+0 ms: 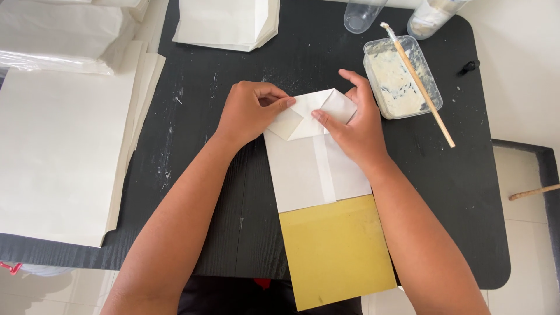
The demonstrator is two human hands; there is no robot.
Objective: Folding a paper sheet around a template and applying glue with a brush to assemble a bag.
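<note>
two hands: both press on the folded top of a white paper bag (315,169) lying flat near the middle of the table (233,192)
left hand (251,111): fingers curled, fingertips pinning the left flap of the bag's folded end; it pins the flap rather than gripping it
right hand (356,128): fingers spread flat, forefinger holding down the right flap where the two flaps meet
paper bag: flat, a glued seam strip running down its middle, its lower end overlapping a yellow card (338,251) that juts past the near table edge
table: black, wood-grained, rounded corners, smeared with dried white streaks
paste tub (402,79): clear plastic, whitish paste inside, just right of the right hand, a wooden stick (420,87) resting across it
paper stack (64,146): large white sheets on the left, hanging over the table edge
far edge: more folded white paper (224,23) and two clear plastic containers (364,14)
room: pale tiled floor (525,175) around the table
</note>
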